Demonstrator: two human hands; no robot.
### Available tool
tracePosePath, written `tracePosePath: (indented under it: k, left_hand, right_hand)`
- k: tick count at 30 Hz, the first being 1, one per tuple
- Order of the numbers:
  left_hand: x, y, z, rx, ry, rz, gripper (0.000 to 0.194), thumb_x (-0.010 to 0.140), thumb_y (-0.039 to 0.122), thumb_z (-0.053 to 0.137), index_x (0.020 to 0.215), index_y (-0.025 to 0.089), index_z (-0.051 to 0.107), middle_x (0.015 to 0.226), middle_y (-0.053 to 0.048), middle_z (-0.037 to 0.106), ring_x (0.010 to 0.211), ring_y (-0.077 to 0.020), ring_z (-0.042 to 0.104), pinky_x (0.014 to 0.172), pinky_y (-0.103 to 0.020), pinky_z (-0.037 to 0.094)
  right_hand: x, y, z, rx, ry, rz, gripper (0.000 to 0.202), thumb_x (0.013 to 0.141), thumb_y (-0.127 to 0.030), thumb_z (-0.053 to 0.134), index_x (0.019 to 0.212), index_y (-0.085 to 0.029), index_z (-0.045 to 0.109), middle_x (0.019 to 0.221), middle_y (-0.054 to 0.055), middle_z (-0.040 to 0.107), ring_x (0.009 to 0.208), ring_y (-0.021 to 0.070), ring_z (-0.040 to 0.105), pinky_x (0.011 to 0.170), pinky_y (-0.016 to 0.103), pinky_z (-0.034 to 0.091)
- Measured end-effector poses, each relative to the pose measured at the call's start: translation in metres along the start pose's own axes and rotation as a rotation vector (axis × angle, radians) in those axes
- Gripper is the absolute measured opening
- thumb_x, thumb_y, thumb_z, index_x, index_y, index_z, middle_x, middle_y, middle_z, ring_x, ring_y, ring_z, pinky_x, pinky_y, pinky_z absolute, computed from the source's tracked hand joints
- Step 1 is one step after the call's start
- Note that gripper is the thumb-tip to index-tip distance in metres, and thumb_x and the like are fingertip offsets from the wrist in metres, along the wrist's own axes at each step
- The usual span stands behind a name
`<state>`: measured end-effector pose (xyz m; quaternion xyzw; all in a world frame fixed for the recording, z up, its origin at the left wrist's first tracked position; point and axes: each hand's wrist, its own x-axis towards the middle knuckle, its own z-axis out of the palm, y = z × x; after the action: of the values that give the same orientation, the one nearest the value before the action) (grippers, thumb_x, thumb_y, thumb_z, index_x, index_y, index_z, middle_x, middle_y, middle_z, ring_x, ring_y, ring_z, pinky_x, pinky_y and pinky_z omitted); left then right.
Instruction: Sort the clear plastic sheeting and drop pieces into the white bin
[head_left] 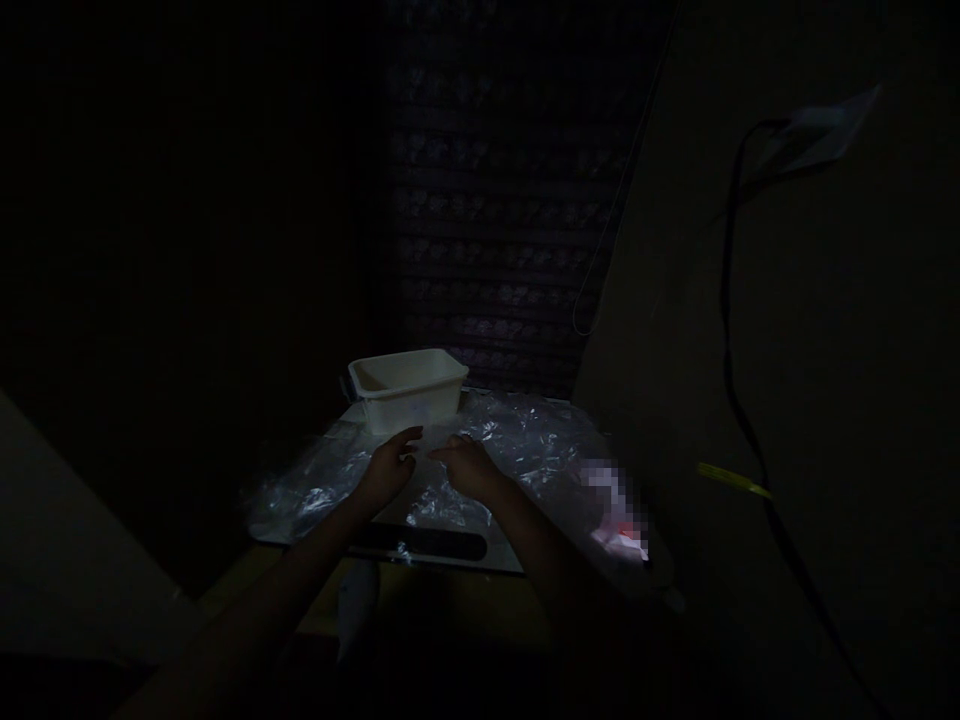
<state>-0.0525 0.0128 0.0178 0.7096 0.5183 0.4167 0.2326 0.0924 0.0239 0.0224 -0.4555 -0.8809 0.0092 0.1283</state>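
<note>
1. We are observing a clear, crinkled plastic film (pixel 525 440) lying loosely across a pale tabletop with a dark edge (pixel 271 537), spreading left and right.
2. We are seeing the left hand (pixel 388 468) hovering over or resting on the film, near its middle; thumb and fingers are standing apart, with nothing visible between them.
3. We are finding the right hand (pixel 466 466) just beside it, forefinger pointing left, the other fingers curling; we cannot tell whether it is pinching any film.
4. We are noting an off-white, rectangular plastic tub with dark end handles (pixel 416 405) standing upright at the far left, just beyond the left hand.
5. We are judging the film light, limp and slippery, likely tearing if tugged hard; we are favouring a gathered fold or a free edge, pinched between thumb and fingers.
6. We are judging the tub stiff and fairly light, its contents hidden from us; we are favouring its rim or both end handles.
7. We are working in dim light, so fine contacts are escaping us.
</note>
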Motion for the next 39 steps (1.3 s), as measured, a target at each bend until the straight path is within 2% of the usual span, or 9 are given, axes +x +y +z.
tracePosePath:
  k: [4,6,10,13,17,20,23,28,39]
  left_hand:
    - [-0.002,0.002,0.0,-0.037,-0.006,0.044,0.067,0.052,0.0,0.029,0.116,0.011,0.015,0.101,-0.011,0.049,0.09,-0.0133,0.047,0.07,-0.027,0.039]
    - [-0.003,0.002,0.0,-0.024,-0.033,0.054,0.068,0.053,0.001,0.029,0.117,0.012,0.011,0.099,-0.011,0.051,0.088,-0.0134,0.048,0.069,-0.028,0.039]
    - [-0.005,0.001,0.001,0.017,-0.104,0.07,0.062,0.052,0.001,0.028,0.113,0.01,0.022,0.093,-0.011,0.054,0.087,-0.0134,0.049,0.07,-0.028,0.038]
    - [-0.005,0.0,0.001,0.035,-0.103,0.098,0.052,0.056,0.005,0.03,0.107,0.009,0.032,0.091,-0.01,0.055,0.089,-0.0134,0.047,0.071,-0.027,0.038]
    - [-0.003,-0.003,0.003,0.091,-0.024,0.087,0.041,0.059,0.016,0.038,0.1,0.009,0.039,0.097,-0.012,0.05,0.087,-0.0158,0.048,0.064,-0.026,0.041]
    - [-0.002,-0.005,0.005,0.171,-0.006,0.036,0.04,0.059,0.024,0.042,0.096,0.008,0.041,0.093,-0.013,0.051,0.077,-0.0161,0.051,0.057,-0.025,0.042]
    - [-0.003,-0.006,0.007,0.25,-0.063,0.017,0.04,0.062,0.028,0.041,0.096,0.007,0.042,0.08,-0.011,0.056,0.063,-0.0141,0.053,0.055,-0.025,0.042]
    - [-0.003,-0.007,0.01,0.291,-0.147,-0.027,0.034,0.065,0.017,0.033,0.095,0.005,0.044,0.059,-0.006,0.057,0.051,-0.0126,0.054,0.052,-0.023,0.04]
    - [-0.003,-0.009,0.012,0.11,-0.091,-0.134,0.031,0.063,0.014,0.033,0.089,0.007,0.047,0.062,-0.005,0.057,0.045,-0.0099,0.053,0.047,-0.022,0.042]
  right_hand:
    - [0.005,0.001,0.003,0.131,0.125,0.087,0.038,0.066,-0.016,0.037,0.104,-0.019,0.043,0.088,0.004,0.052,0.082,0.0134,0.045,0.072,0.024,0.032]
    - [0.008,0.003,0.004,0.227,0.184,0.136,0.044,0.066,-0.017,0.038,0.11,-0.016,0.035,0.085,0.004,0.054,0.078,0.0118,0.047,0.07,0.022,0.034]
    - [0.012,0.007,0.007,0.332,0.244,0.165,0.049,0.063,-0.014,0.041,0.111,-0.017,0.031,0.077,0.001,0.055,0.069,0.0097,0.049,0.065,0.02,0.035]
    - [0.013,0.01,0.007,0.316,0.277,0.1,0.029,0.063,-0.013,0.04,0.09,-0.018,0.051,0.076,0.001,0.054,0.07,0.0098,0.048,0.065,0.02,0.035]
    - [0.012,0.015,0.007,0.31,0.296,0.053,0.017,0.062,-0.011,0.041,0.069,-0.017,0.056,0.073,0.002,0.053,0.072,0.0101,0.047,0.066,0.02,0.035]
    - [0.011,0.017,0.007,0.34,0.321,0.062,0.017,0.061,-0.01,0.042,0.068,-0.017,0.056,0.072,0.002,0.052,0.071,0.0098,0.047,0.066,0.02,0.035]
    - [0.01,0.019,0.007,0.382,0.34,0.047,0.016,0.06,-0.009,0.043,0.066,-0.016,0.055,0.071,0.002,0.051,0.071,0.0094,0.046,0.066,0.02,0.035]
    - [0.007,0.024,0.009,0.418,0.357,0.018,0.016,0.06,-0.008,0.043,0.066,-0.016,0.055,0.071,0.002,0.05,0.069,0.0091,0.046,0.065,0.02,0.036]
    - [0.006,0.026,0.011,0.408,0.289,0.018,0.016,0.06,-0.008,0.041,0.065,-0.016,0.054,0.07,0.001,0.055,0.068,0.009,0.048,0.065,0.019,0.036]
